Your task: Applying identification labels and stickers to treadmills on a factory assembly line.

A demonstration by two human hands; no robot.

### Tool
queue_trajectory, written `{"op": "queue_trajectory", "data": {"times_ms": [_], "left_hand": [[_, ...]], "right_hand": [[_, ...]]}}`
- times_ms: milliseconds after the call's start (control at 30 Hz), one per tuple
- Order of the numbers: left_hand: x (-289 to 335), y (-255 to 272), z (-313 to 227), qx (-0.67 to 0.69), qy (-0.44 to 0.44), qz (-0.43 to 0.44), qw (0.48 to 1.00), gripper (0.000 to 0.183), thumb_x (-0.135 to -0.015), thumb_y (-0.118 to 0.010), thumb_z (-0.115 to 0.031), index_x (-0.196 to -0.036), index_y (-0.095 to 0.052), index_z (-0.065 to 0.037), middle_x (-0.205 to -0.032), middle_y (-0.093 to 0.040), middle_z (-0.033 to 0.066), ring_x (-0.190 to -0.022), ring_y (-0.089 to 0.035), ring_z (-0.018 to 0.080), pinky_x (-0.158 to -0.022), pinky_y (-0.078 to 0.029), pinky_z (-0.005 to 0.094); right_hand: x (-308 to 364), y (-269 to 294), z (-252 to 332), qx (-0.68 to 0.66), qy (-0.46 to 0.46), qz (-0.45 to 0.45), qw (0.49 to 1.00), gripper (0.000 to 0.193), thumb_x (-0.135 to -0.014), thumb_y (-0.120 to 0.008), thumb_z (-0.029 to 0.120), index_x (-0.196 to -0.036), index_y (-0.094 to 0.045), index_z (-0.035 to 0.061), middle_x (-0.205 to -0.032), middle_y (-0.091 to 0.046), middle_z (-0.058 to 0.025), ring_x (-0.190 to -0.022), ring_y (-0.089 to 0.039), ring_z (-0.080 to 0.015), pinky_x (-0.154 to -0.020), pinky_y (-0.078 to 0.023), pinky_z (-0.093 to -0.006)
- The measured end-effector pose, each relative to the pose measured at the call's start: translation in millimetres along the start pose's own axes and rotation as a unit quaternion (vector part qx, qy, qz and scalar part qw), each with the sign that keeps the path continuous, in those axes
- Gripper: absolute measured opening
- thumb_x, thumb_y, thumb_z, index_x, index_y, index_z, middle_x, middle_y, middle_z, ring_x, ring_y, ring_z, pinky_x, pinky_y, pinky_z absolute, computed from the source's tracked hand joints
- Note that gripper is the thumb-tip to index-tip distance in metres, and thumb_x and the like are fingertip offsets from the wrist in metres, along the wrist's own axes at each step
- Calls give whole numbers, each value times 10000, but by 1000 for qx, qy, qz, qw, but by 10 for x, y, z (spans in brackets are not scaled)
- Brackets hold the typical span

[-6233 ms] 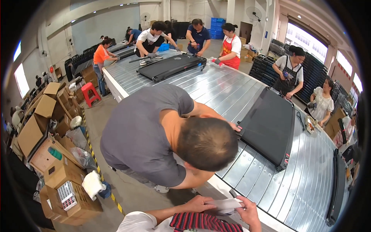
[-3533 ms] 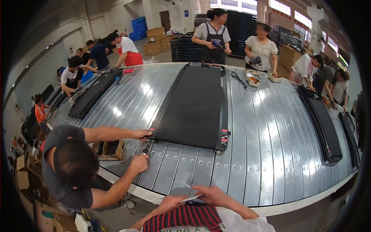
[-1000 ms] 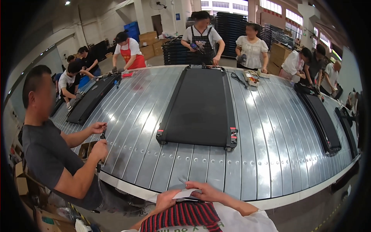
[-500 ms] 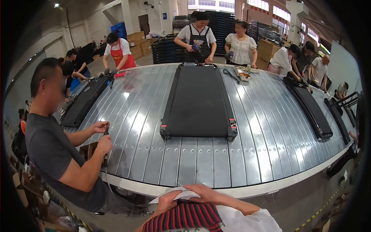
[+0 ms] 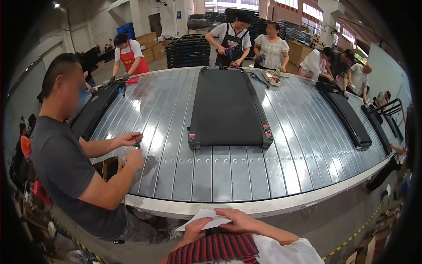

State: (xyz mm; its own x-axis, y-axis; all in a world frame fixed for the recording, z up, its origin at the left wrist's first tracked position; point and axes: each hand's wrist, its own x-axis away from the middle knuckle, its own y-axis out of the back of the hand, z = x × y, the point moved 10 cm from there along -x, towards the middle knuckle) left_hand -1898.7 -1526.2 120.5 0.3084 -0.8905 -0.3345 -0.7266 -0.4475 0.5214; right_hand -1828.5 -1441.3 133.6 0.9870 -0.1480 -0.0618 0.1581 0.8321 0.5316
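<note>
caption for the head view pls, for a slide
Both hands, left hand and right hand, hold a white paper sheet at the edge of a slatted metal conveyor carrying a black treadmill deck.

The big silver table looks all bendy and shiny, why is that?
In the head view, the fisheye lens curves the metal slat table toward the rim and leaves black corners; overhead light glares off its slats near the co-worker in the grey shirt; the black treadmill deck stays matte; the left hand and right hand on the white paper look sharp.
</note>
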Motion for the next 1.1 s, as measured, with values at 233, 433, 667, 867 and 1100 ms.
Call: {"op": "queue_trajectory", "data": {"times_ms": [233,433,667,867,1100], "left_hand": [[147,-141,170,19,1,21,1000,412,-610,-559,49,-1003,-566,-73,-955,-601,128,-882,-588,278,-747,-476,334],[126,-113,242,10,3,48,999,436,-600,-547,54,-1018,-554,-71,-966,-598,114,-896,-579,277,-757,-471,338],[-343,-129,137,-7,-46,34,998,420,-619,-530,63,-1016,-552,-75,-941,-595,122,-882,-569,299,-754,-464,350],[-829,-96,146,-20,-34,6,999,359,-648,-534,50,-988,-555,-64,-887,-598,126,-830,-574,305,-688,-461,348],[-1104,-80,245,-35,-44,-11,998,314,-657,-526,43,-951,-563,-61,-844,-593,128,-780,-570,313,-648,-452,358]], "right_hand": [[61,-70,-28,-23,-72,3,997,619,-726,-596,97,-1270,-301,100,-1111,-526,-153,-987,-505,-335,-810,-427,-371],[2,48,-25,-43,-117,-2,992,633,-710,-568,58,-1275,-295,131,-1101,-541,-129,-935,-537,-308,-750,-458,-345],[4,449,-230,-41,-112,-57,991,590,-722,-561,5,-1257,-332,103,-1056,-575,-96,-978,-548,-220,-767,-451,-306],[-119,840,-476,-60,-91,-106,988,560,-745,-611,72,-1242,-355,89,-976,-602,-122,-912,-582,-242,-767,-451,-310],[-252,1147,-583,-61,-62,-146,985,496,-736,-606,48,-1190,-406,51,-940,-615,-126,-889,-590,-227,-764,-449,-304]]}}
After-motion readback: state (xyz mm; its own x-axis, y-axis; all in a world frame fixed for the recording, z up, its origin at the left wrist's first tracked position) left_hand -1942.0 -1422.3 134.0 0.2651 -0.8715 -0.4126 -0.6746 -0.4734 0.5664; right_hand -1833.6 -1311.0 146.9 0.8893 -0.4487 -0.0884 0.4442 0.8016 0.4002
